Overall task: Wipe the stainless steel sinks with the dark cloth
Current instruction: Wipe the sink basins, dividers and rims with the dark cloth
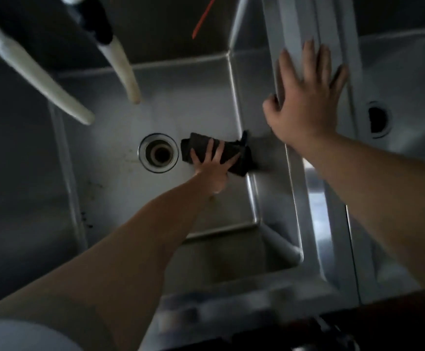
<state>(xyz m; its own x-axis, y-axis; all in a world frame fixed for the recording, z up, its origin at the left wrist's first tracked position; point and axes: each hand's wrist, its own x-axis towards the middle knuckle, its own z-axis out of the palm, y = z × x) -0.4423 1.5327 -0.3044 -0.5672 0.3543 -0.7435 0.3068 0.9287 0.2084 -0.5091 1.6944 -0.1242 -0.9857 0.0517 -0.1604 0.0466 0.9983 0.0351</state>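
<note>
I look straight down into a deep stainless steel sink (110,153). A dark folded cloth (231,150) lies on its floor, just right of the round drain (158,152) and against the right wall. My left hand (212,165) presses flat on the cloth with fingers spread over it. My right hand (307,97) rests open, fingers apart, on the steel divider (295,193) between this sink and a second sink (404,79) to the right, which has its own drain hole (377,120).
Two pale faucet spouts (41,82) (127,74) hang over the back left of the sink. A thin orange line (204,17) shows on the back wall. Small dark specks mark the sink floor at the left.
</note>
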